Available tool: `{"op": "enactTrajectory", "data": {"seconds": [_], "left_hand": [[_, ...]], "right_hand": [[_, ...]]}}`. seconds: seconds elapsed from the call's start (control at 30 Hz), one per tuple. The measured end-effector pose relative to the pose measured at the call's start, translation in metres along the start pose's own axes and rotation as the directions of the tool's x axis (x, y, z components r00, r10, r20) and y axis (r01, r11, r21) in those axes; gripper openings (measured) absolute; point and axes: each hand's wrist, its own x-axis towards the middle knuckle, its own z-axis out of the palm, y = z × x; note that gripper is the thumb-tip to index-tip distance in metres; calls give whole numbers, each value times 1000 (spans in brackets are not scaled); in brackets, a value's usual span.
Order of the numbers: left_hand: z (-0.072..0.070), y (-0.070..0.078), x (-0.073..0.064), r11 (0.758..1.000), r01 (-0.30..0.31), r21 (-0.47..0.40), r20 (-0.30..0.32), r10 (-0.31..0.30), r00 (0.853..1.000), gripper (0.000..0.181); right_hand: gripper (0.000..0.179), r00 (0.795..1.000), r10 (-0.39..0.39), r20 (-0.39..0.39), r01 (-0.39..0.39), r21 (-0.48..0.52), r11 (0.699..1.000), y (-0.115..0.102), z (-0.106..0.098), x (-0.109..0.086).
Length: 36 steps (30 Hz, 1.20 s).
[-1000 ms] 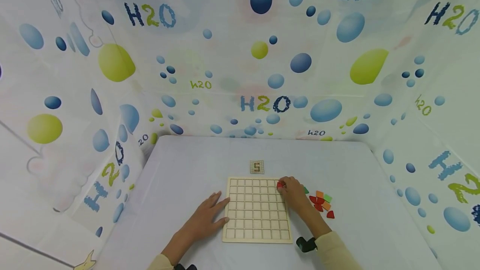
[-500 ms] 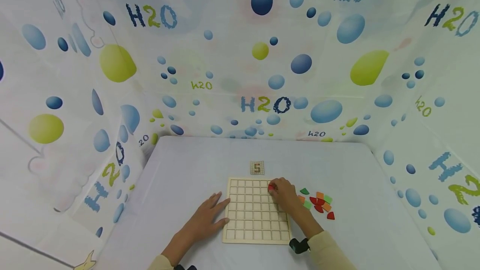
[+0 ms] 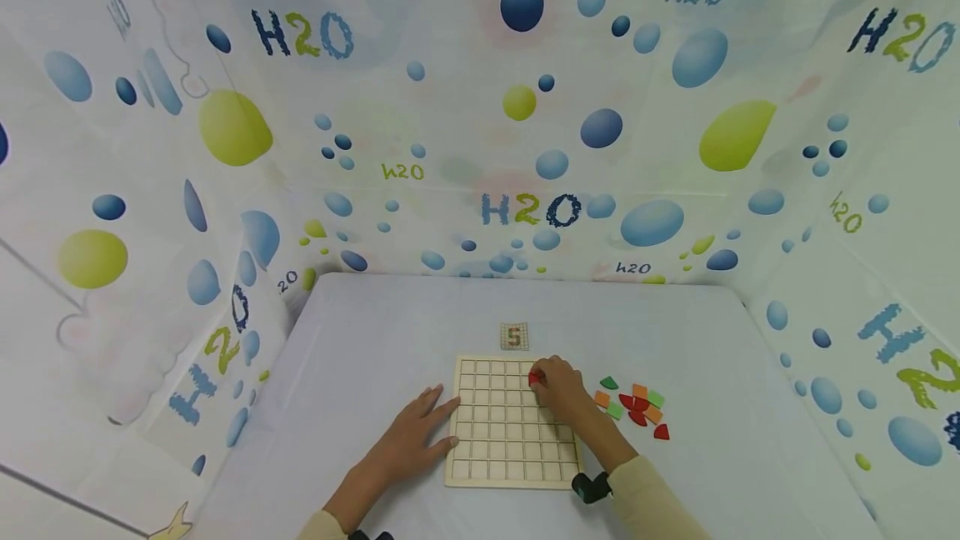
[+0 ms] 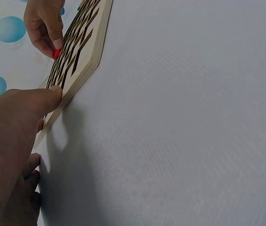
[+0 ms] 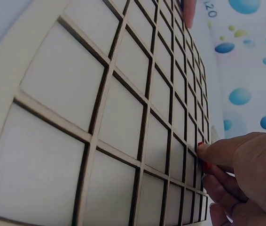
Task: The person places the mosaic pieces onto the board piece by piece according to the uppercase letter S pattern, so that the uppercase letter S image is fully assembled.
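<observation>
A pale wooden grid board (image 3: pixel 498 432) with square cells lies on the table. My right hand (image 3: pixel 561 390) is over its far right part and pinches a small red tile (image 4: pixel 56 53) between thumb and fingers. In the right wrist view the red tile (image 5: pixel 206 165) shows at the fingertips, close to the far cells, mostly covered by the hand. My left hand (image 3: pixel 408 440) rests at the board's left side with fingers spread. Its thumb and a fingertip touch the left rim, and the thumb (image 4: pixel 48 98) lies on that rim in the left wrist view.
Right of the board lie several loose tiles: red ones (image 3: pixel 637 417), orange ones (image 3: pixel 602 399), light green ones (image 3: pixel 614 411) and a dark green one (image 3: pixel 609 382). Beyond the board's far edge is a small card (image 3: pixel 514 336) with a gridded figure. A printed curtain surrounds the table.
My right hand has moved left with the red tile, from the board's far right corner to cells further in, uncovering tiles on the right. My left hand has stayed put.
</observation>
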Motion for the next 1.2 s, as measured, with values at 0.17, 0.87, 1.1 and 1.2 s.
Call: {"op": "enactTrajectory", "data": {"seconds": [0.17,0.87,1.1,1.2], "left_hand": [[1,0,1,1000,1,16,-2,-1,1000,65],[1,1,0,1000,12,19,-15,-12,1000,65],[1,1,-1,1000,-2,16,-23,2,1000,65],[1,0,-1,1000,-18,10,-33,18,999,65]], "right_hand": [[17,1000,-3,-4,3,12,1000,-2,1,0],[11,999,-35,-3,35,9,999,-8,6,1],[4,999,-42,2,42,12,999,-9,6,-1],[4,999,-51,-7,51,3,999,-8,6,-2]]}}
